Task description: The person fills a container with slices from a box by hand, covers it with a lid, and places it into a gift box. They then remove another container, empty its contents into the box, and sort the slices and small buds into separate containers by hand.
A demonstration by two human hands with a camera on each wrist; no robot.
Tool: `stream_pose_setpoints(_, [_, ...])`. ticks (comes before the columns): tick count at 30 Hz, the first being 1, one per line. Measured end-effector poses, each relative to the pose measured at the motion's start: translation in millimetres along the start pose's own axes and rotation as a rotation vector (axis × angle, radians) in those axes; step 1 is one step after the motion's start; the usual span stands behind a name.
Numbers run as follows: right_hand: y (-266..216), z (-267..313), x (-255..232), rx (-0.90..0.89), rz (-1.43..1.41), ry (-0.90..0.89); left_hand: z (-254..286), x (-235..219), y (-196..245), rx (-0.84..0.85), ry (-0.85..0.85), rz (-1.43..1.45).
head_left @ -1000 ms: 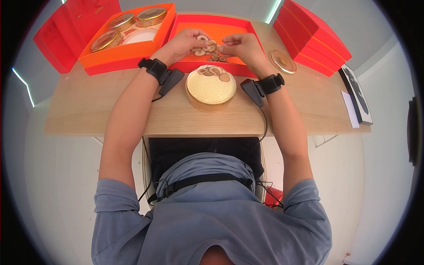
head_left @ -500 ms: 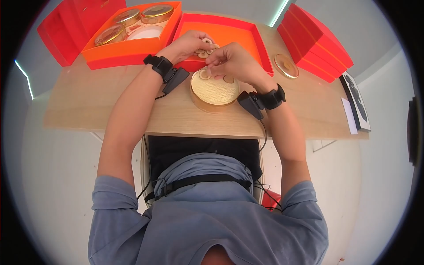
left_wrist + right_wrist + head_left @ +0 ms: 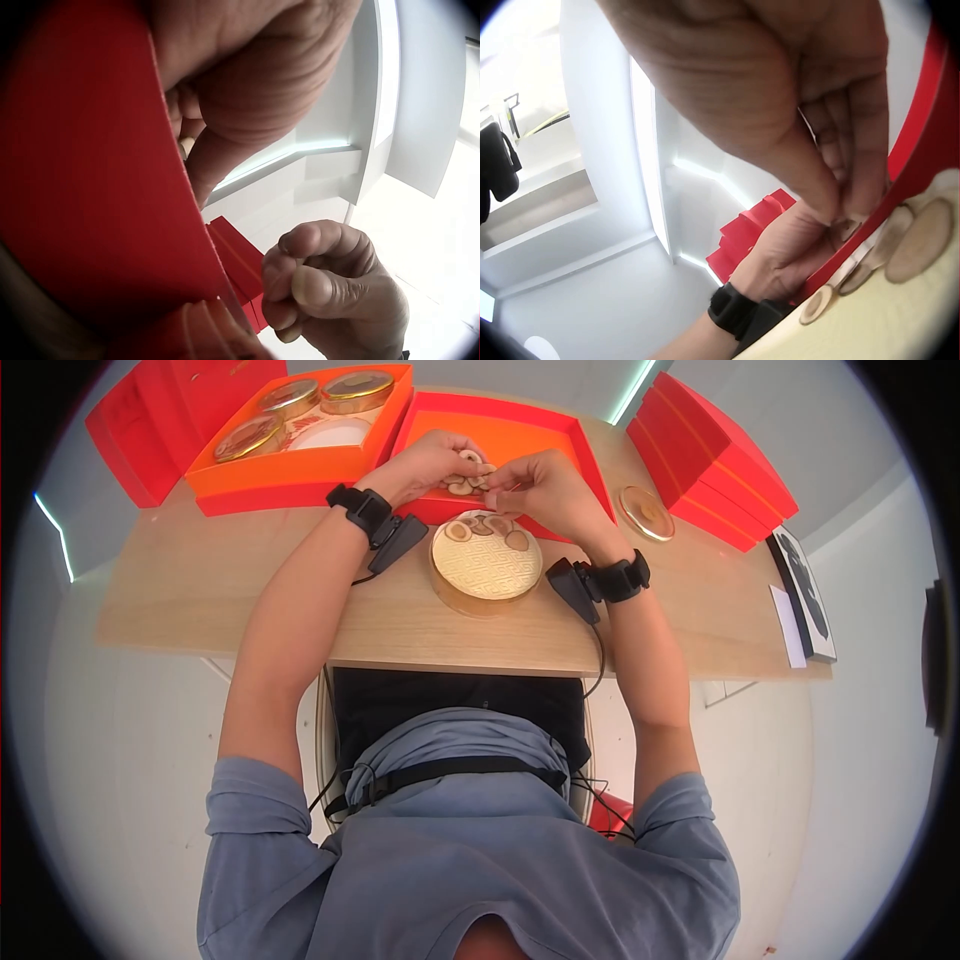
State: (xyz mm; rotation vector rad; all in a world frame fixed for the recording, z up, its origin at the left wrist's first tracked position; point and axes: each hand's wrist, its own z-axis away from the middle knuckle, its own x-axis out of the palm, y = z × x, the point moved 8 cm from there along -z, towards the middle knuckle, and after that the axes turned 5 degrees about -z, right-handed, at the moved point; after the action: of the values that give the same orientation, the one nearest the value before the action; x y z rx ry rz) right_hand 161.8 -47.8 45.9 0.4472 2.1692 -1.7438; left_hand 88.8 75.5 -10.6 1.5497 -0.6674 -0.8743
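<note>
My left hand point(image 3: 437, 460) holds several round, pale slices with brown rims point(image 3: 466, 482) over the near edge of an open red box with an orange inside point(image 3: 545, 445). My right hand point(image 3: 550, 490) is beside it, its thumb and fingertips pinching at a slice point(image 3: 845, 229) by the left fingers. Just below the hands, a round tin with a gold patterned top point(image 3: 487, 570) stands on the table. A row of similar slices point(image 3: 458, 531) lies along the far rim of that top.
An orange box point(image 3: 300, 475) with several gold-rimmed round tins stands at the back left, a red box point(image 3: 140, 445) beyond it. Stacked red boxes point(image 3: 700, 460) are at the right. A round gold-rimmed lid point(image 3: 647, 513) and a framed picture point(image 3: 803, 590) lie nearby.
The right hand came down from beside the left hand to the tin's far rim, then went back up to the left hand. One more slice now shows on the left of the row.
</note>
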Motion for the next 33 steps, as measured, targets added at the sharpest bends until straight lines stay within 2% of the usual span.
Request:
stream_pose_setpoints(2, [-3.0,2.4,7.7,-0.016,-0.022,-0.097,0.1,0.4,0.7,0.003,-0.002,-0.008])
stream_pose_setpoints(5, [-8.2,5.5,21.5,-0.075,0.154,-0.175,1.0,0.0,0.7,0.001,-0.009,-0.009])
stream_pose_setpoints(8, [-15.1,9.5,25.2,-0.042,0.235,-0.154,0.2,0.1,0.4,0.004,-0.004,-0.009])
stream_pose_setpoints(11, [-18.0,10.1,27.4,-0.087,0.292,-0.152,0.4,0.7,0.8,0.01,-0.003,-0.001])
stream_pose_setpoints(14, [-16.2,8.4,29.0,-0.207,0.332,-0.131,2.0,1.7,2.3,0.004,0.005,0.002])
stream_pose_setpoints(17, [-15.9,9.1,30.6,-0.234,0.317,-0.133,2.6,2.4,1.9,-0.007,0.006,0.007])
stream_pose_setpoints(33, [-25.4,15.0,33.6,-0.168,0.299,-0.265,2.5,2.7,2.3,-0.006,-0.003,0.021])
